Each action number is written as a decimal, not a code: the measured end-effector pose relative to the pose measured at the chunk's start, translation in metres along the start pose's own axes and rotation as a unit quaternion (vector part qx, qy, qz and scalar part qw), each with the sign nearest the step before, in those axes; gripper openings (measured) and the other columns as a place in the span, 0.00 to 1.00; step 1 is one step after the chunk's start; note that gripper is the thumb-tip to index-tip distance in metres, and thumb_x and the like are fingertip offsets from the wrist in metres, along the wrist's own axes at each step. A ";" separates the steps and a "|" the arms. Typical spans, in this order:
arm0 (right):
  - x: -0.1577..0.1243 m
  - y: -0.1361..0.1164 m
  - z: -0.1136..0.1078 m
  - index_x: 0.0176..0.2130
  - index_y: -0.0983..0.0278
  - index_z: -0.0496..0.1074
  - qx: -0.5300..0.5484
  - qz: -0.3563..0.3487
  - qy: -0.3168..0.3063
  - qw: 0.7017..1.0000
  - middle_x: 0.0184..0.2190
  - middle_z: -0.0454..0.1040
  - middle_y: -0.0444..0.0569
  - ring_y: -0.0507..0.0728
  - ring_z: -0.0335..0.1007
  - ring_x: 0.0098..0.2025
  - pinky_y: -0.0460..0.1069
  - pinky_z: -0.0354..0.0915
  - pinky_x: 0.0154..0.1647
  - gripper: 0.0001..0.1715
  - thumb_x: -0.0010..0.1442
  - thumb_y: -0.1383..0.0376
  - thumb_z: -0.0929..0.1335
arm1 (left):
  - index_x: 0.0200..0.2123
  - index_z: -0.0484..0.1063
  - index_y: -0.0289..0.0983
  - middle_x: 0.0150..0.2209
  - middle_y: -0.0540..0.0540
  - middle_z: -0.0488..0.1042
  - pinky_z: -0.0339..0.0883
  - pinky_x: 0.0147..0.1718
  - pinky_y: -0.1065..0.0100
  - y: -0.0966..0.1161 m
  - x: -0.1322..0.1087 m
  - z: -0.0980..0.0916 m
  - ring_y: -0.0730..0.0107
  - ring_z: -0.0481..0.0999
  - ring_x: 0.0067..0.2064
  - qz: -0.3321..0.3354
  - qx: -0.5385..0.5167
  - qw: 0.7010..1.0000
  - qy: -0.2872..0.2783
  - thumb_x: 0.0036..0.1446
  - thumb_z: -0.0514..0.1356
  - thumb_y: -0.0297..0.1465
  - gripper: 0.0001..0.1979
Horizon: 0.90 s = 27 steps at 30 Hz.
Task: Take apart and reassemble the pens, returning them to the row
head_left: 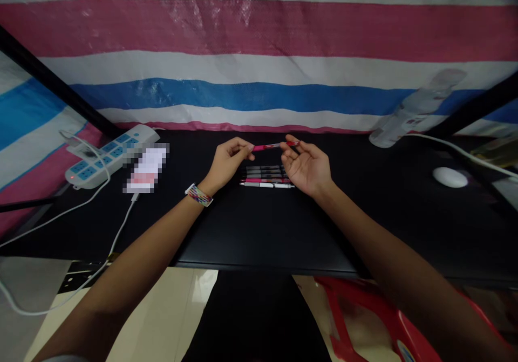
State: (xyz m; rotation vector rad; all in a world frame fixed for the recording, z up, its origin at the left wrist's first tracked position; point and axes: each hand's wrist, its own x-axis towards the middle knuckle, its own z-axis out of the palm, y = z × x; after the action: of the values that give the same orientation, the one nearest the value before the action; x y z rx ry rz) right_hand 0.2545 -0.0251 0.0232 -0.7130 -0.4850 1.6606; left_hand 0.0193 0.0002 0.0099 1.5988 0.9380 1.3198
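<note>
A red pen is held level above the far part of the black desk. The fingers of my left hand pinch its pink left end. At its red right end, my right hand is turned palm up, with curled fingers around the pen. Below it lies a row of pens side by side: several dark pens, a pink pen and, nearest me, a white pen. My right hand hides the right ends of some of them.
On the left of the black desk are a white power strip and a blurred-out phone-like item on a white cable. A clear bottle and white mouse are at right. A red plastic chair stands below.
</note>
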 end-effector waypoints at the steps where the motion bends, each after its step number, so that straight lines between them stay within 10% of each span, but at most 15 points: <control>1: 0.000 0.000 0.000 0.51 0.60 0.79 -0.003 -0.002 -0.004 1.000 0.40 0.86 0.51 0.58 0.85 0.41 0.52 0.85 0.44 0.15 0.66 0.66 0.68 | 0.37 0.82 0.39 0.31 0.46 0.84 0.77 0.41 0.62 0.000 0.000 0.000 0.67 0.83 0.35 0.001 -0.001 1.000 -0.001 0.67 0.72 0.44 0.14; 13: 0.002 0.000 -0.008 0.40 0.59 0.85 -0.242 -0.170 -0.028 0.955 0.33 0.81 0.47 0.53 0.75 0.31 0.51 0.78 0.36 0.05 0.61 0.64 0.79 | 0.30 0.77 0.40 0.29 0.47 0.82 0.74 0.41 0.64 -0.003 0.001 -0.004 0.69 0.81 0.33 0.020 0.051 0.998 0.005 0.72 0.67 0.46 0.21; 20: 0.014 0.002 -0.023 0.36 0.60 0.87 -0.385 -0.219 -0.003 0.896 0.32 0.83 0.50 0.56 0.74 0.31 0.53 0.74 0.34 0.02 0.61 0.64 0.78 | 0.40 0.85 0.39 0.38 0.45 0.86 0.73 0.41 0.63 -0.005 -0.001 -0.005 0.65 0.82 0.38 0.021 0.096 0.995 -0.005 0.63 0.73 0.36 0.07; 27: 0.015 0.001 -0.032 0.45 0.57 0.88 -0.623 -0.315 -0.039 0.715 0.40 0.86 0.51 0.64 0.81 0.42 0.62 0.77 0.49 0.11 0.63 0.66 0.75 | 0.36 0.84 0.39 0.36 0.45 0.86 0.71 0.42 0.60 -0.005 -0.001 -0.009 0.62 0.82 0.39 0.008 0.174 0.984 -0.020 0.65 0.69 0.36 0.07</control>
State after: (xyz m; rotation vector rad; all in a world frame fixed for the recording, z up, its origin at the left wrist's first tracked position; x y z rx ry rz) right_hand 0.2739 -0.0127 -0.0037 -1.2250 -1.7654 0.5099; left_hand 0.0105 0.0019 0.0056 1.8914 1.1823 1.1737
